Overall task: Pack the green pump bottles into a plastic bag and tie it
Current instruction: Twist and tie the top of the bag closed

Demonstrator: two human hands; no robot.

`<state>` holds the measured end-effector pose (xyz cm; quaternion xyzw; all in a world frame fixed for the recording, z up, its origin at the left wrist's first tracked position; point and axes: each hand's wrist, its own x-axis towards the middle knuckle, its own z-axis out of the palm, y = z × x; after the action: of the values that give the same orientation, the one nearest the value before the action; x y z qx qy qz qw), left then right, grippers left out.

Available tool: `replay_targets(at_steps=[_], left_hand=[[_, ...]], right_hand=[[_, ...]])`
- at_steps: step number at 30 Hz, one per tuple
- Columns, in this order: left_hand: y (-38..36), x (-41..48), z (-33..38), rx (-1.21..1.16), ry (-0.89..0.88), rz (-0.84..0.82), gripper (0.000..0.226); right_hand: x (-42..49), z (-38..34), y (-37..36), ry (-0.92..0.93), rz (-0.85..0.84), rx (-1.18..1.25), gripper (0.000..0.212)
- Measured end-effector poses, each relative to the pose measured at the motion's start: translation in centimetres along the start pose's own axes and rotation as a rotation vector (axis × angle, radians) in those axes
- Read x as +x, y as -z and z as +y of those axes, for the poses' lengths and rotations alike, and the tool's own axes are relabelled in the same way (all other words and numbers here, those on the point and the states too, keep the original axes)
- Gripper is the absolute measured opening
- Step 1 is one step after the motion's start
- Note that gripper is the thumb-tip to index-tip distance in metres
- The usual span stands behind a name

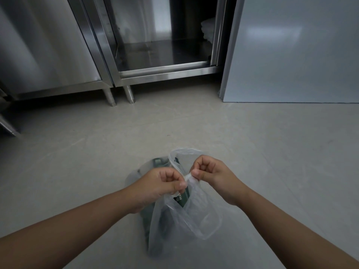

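Forearms: bare, coming in from both lower corners and meeting over the bag.
Left hand: fingers curled tight, thumb and forefinger pinching a twisted strip of the bag's top.
Right hand: fingers curled in the same way, thumb and forefinger pinching the film just beside the left hand's pinch, the two hands nearly touching.
Bag: thin, translucent, whitish plastic, crinkled and slack. It sits on the floor below the hands. One handle loop stands up behind the right hand, and another loop sags toward the camera.
Bottles: dark green, inside the bag, showing as hazy shapes through the film. One has a squared body with pale lettering that shows at the bag's mouth under the hands. A pump top shows behind the left hand. How many there are, I cannot tell.
Floor: smooth, matt grey, lightly scuffed.
Cabinet: brushed stainless steel on round legs, its door slid open on a shiny shelf, with a pale folded stack at the back right.
Panel: flat, glossy, grey-blue, standing right of the cabinet.
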<state>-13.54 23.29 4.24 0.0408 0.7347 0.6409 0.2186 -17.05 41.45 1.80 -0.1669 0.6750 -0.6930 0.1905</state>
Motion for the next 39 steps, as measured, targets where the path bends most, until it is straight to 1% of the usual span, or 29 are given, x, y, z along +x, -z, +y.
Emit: replay_targets(at_steps=[3,7,9,14,17,26,28,30,33,39], left_hand=[[-0.2,0.1,-0.4,0.047,-0.049,0.062,0.012],[-0.5,0.5,-0.7,0.155,-0.099,0.186,0.02],[-0.6,0.6,-0.6,0.208,-0.111,0.215,0.02],[-0.2,0.7,-1.0,0.279,-0.109,0.217,0.012],[-0.2,0.7,-1.2,0.339,-0.102,0.227,0.011],[-0.6,0.4,-0.9,0.496,-0.054,0.212,0.03],[-0.7,0.5,-0.8,0.458,-0.039,0.198,0.029],[-0.7,0.5,-0.7,0.364,-0.026,0.172,0.025],[-0.7,0.5,-0.5,0.22,-0.015,0.131,0.015],[-0.3,0.1,0.0,0.036,0.015,0.03,0.016]], right_hand=[[-0.1,0.0,0.0,0.003,-0.011,0.017,0.016],[-0.1,-0.4,-0.1,0.005,-0.035,0.031,0.013],[-0.2,-0.5,0.0,0.0,-0.045,0.034,0.012],[-0.3,-0.7,0.1,-0.019,-0.071,0.046,0.011],[-0.4,-0.8,0.1,-0.021,-0.091,0.064,0.01],[-0.5,-1.3,0.0,-0.031,-0.129,0.057,0.014],[-0.5,-1.3,0.1,-0.038,-0.131,0.053,0.013],[-0.5,-1.4,0.2,-0.048,-0.129,0.046,0.011],[-0.5,-1.5,0.4,-0.058,-0.134,0.031,0.016],[-0.5,-1.8,0.6,-0.068,-0.107,-0.033,0.017]])
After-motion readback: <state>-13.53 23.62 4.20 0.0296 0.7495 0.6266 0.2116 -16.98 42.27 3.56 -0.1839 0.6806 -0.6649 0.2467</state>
